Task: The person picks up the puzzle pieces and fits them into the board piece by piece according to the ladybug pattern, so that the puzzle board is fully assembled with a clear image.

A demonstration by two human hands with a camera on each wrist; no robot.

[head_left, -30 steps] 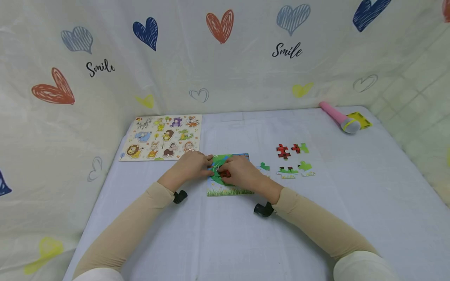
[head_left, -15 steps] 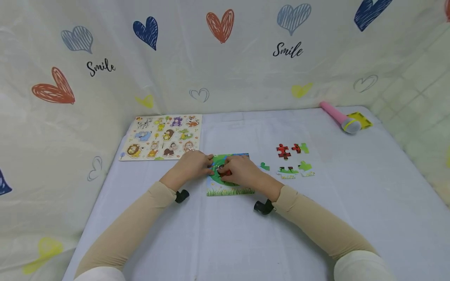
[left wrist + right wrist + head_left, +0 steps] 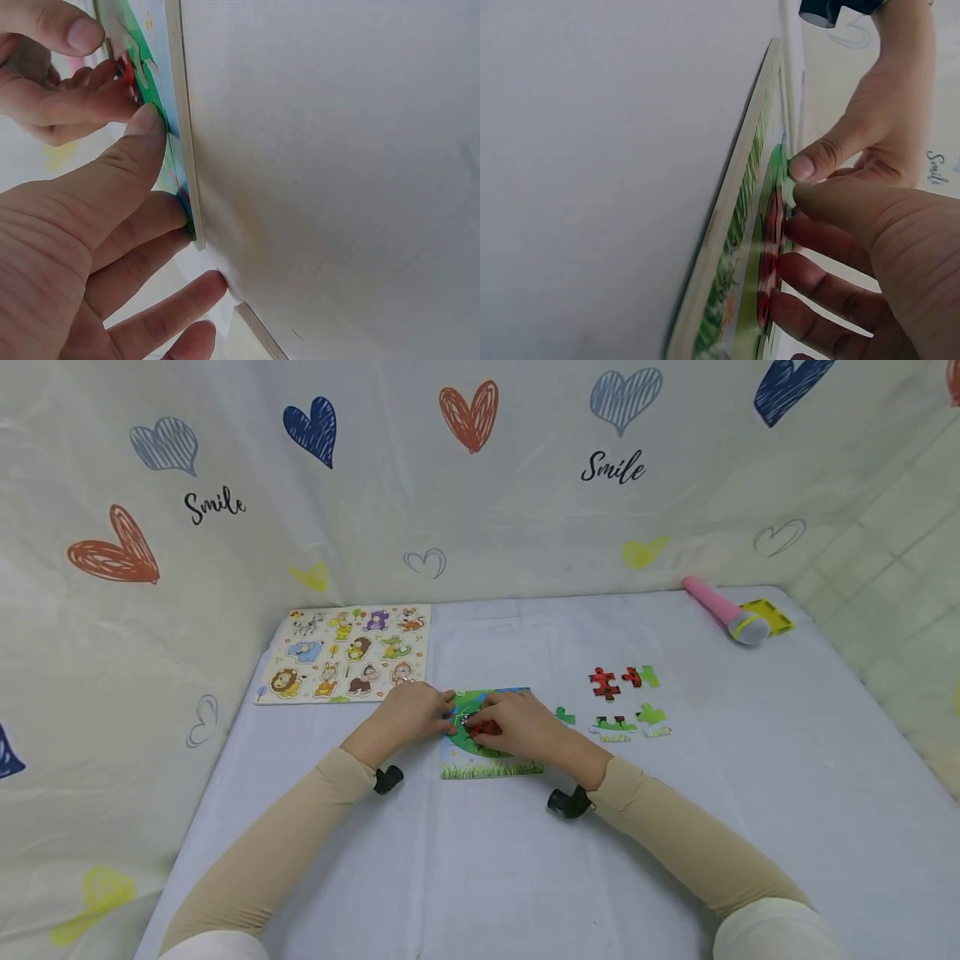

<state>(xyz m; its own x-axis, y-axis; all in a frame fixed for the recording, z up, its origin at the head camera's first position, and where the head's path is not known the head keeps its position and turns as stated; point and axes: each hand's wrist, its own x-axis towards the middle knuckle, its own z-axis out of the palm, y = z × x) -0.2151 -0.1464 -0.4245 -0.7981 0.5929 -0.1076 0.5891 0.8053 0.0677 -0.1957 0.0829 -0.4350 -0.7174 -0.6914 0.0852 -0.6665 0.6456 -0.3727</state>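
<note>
The puzzle board (image 3: 491, 770), green with printed grass, lies on the white cloth under both hands. My left hand (image 3: 412, 712) rests its thumb and fingertips on the board's left side; in the left wrist view its thumb (image 3: 142, 124) lies on the picture near the edge. My right hand (image 3: 521, 725) reaches over the board, fingertips touching a red-and-black ladybug picture (image 3: 489, 727). In the right wrist view, its fingers (image 3: 799, 274) meet the red puzzle part (image 3: 769, 262), spread and slightly bent. The palm hides part of the picture.
Loose puzzle pieces (image 3: 604, 684) lie right of the board, including green ones (image 3: 650, 714). An animal puzzle board (image 3: 345, 653) stands at the back left. At the back right are a pink toy microphone (image 3: 712, 602) and a yellow flat item (image 3: 778, 617). A heart-print curtain hangs behind.
My right hand shifts very slightly over the ladybug picture, showing a little more red. The left hand stays on the board's left side. The loose pieces have not moved.
</note>
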